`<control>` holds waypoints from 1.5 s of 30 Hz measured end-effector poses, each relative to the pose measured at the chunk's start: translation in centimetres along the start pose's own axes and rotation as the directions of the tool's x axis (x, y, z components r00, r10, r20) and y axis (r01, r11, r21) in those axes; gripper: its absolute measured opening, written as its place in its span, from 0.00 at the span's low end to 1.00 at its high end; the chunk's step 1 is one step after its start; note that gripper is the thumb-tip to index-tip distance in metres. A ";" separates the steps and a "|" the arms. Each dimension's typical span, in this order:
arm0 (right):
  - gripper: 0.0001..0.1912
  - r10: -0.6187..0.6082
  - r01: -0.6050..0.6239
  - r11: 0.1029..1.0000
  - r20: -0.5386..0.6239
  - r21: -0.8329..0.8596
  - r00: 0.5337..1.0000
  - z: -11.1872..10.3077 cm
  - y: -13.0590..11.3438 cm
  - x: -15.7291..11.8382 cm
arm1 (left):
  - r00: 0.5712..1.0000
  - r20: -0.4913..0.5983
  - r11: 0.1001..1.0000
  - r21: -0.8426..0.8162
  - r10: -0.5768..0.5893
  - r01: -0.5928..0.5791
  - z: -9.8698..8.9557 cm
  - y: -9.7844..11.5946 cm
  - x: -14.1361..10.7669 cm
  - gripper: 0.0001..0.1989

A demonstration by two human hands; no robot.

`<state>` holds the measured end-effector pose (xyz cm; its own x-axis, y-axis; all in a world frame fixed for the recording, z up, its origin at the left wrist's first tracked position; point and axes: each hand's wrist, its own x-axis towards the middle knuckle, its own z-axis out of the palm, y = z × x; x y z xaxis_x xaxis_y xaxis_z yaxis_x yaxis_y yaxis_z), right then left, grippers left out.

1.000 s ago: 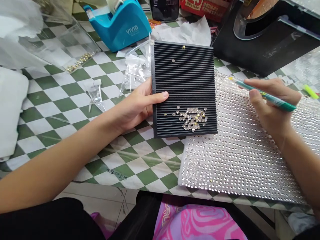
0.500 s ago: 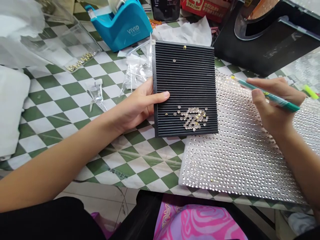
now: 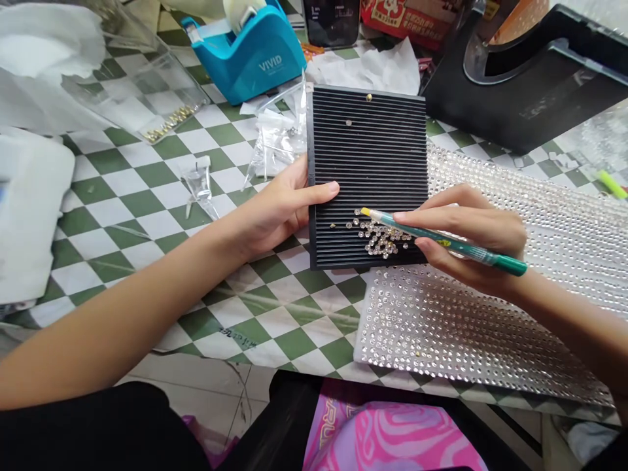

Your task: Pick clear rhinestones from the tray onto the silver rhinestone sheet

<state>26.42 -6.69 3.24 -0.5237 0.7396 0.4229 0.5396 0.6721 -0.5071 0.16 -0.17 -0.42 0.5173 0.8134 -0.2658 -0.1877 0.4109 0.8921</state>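
My left hand (image 3: 292,203) grips the left edge of a black ridged tray (image 3: 373,157), thumb on top and fingers beneath. Loose clear rhinestones (image 3: 383,239) lie clustered low on the tray, a few gold-coloured among them. One gold stone and one clear stone sit apart near its top. Between thumb and fingers, my right hand (image 3: 471,242) pinches a green pencil-like pen (image 3: 441,242) with a yellow tip. That tip is over the upper left of the cluster; whether it touches a stone I cannot tell. Under my right forearm spreads a white sheet (image 3: 407,320) covered in rows of rhinestones.
A blue tape dispenser (image 3: 255,52) stands behind the tray, beside small clear plastic bags (image 3: 277,140). To the left, a clear box (image 3: 171,111) holds gold pieces. A black holder (image 3: 524,85) rises at the back right. Checkered cloth (image 3: 275,314) covers the table.
My right hand has moved left with the pen, from above the rhinestone sheet to the stones on the tray. My left hand still holds the tray. The whole view has shifted slightly.
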 end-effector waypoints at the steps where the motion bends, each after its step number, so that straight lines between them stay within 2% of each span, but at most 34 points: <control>1: 0.18 -0.006 0.006 1.000 0.004 0.005 1.000 0.0 0.2 -0.1 | 1.000 -0.008 1.000 0.005 0.000 0.001 0.0 0.0 0.0 0.28; 10: 0.19 -0.009 0.009 1.000 0.016 0.010 1.000 0.4 0.4 0.0 | 1.000 -0.004 0.999 0.035 0.024 -0.024 -0.1 -0.1 0.0 0.26; 15: 0.19 0.009 -0.010 1.000 -0.033 -0.016 0.999 -0.3 0.1 -0.2 | 1.000 -0.009 1.000 0.011 0.010 -0.010 -0.1 -0.1 0.0 0.25; 17: 0.19 0.049 -0.052 0.998 -0.081 -0.042 0.996 -0.8 0.1 -0.7 | 1.000 -0.015 1.000 0.008 0.002 -0.002 0.0 0.1 -0.1 0.26; 19: 0.19 0.092 -0.105 0.993 -0.188 -0.060 0.978 -1.4 0.7 -1.3 | 1.000 -0.021 1.000 0.012 -0.010 0.010 0.1 0.2 -0.2 0.28; 22: 0.18 0.081 -0.132 0.986 -0.400 -0.102 0.913 -2.3 2.7 -2.5 | 0.999 -0.023 0.999 0.039 -0.021 0.022 0.2 0.4 -0.3 0.30; 24: 0.17 0.083 -0.155 0.980 -0.444 -0.128 0.892 -2.9 4.2 -3.3 | 1.000 -0.014 0.999 0.048 -0.021 0.021 0.2 0.4 -0.3 0.31; 27: 0.16 0.154 -0.237 0.962 -0.449 -0.134 0.880 -3.1 6.0 -4.0 | 1.000 0.002 1.000 0.026 -0.012 0.012 0.0 0.3 -0.2 0.33; 31: 0.15 0.244 -0.342 0.930 -0.474 -0.133 0.846 -2.8 6.6 -4.3 | 1.000 -0.005 0.999 0.045 -0.008 0.009 -0.1 0.1 -0.2 0.33; 35: 0.14 0.267 -0.360 0.921 -0.434 -0.147 0.861 -2.6 6.4 -4.3 | 1.000 0.000 0.998 0.070 -0.007 0.007 -0.1 0.2 -0.3 0.34; 45: 0.15 0.293 -0.396 0.900 -0.418 -0.183 0.860 -2.5 6.9 -4.2 | 1.000 -0.008 0.998 0.053 -0.025 0.026 -0.1 0.1 -0.1 0.31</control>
<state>33.98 -5.10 -0.13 -0.0165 0.8486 0.5287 0.8135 0.3188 -0.4863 -0.01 -0.20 -0.30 0.5151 0.8061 -0.2912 -0.1297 0.4092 0.9032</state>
